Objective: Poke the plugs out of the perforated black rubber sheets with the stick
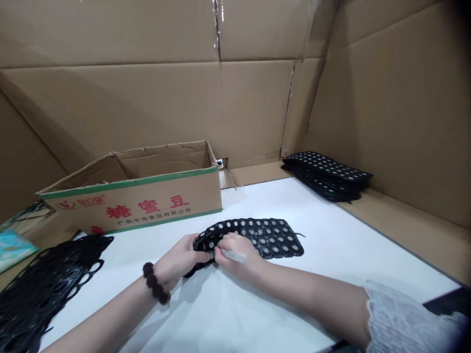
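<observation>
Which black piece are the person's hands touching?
The dotted mat in the middle, held by the left hand, with the right hand over it. The stack at back right and the pile at far left lie untouched.

Through my remote feed, I am seeing a black panel (270,238) stretching crosswise on the white tabletop (349,245), rows of round pale spots covering its face. Its right part is lying nearly flat, a thin dark strand (300,235) sticking out from that end; its left part is bending within the grasp of the left hand (180,260). I am also seeing a slim whitish pen-like tool (235,256) slanting through the right hand (241,249), its front end pointing toward the panel's bent part.
</observation>
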`<control>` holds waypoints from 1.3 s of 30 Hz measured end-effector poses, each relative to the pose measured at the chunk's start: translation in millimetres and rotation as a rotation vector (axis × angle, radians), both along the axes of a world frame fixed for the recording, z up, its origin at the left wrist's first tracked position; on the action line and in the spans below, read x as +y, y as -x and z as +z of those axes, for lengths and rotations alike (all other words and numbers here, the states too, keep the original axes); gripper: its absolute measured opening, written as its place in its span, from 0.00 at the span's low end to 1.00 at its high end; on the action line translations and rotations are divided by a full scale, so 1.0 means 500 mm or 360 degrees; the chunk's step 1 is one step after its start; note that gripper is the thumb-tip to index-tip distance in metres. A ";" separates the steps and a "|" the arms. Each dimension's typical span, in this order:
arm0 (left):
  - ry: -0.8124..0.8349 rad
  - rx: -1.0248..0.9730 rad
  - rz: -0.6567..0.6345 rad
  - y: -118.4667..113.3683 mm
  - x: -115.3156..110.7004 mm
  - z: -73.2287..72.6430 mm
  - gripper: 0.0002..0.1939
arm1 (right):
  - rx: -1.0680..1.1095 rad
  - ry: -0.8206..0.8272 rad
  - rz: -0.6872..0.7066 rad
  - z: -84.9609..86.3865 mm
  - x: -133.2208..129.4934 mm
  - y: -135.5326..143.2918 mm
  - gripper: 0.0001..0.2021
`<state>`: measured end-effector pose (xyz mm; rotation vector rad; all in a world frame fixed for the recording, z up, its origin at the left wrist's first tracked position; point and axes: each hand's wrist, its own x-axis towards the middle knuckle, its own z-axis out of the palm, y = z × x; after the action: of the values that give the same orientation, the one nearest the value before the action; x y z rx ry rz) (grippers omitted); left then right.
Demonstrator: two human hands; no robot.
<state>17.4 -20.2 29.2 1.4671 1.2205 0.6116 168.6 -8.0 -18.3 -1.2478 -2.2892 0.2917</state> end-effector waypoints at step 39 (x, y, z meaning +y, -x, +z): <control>-0.0789 0.0657 -0.0112 0.021 0.031 -0.039 0.12 | 0.0522 0.0480 0.0179 0.035 0.042 -0.048 0.14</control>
<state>6.8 -4.8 9.7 2.1224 1.3819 0.6077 192.8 13.1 -0.9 -1.1125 -2.0828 0.8434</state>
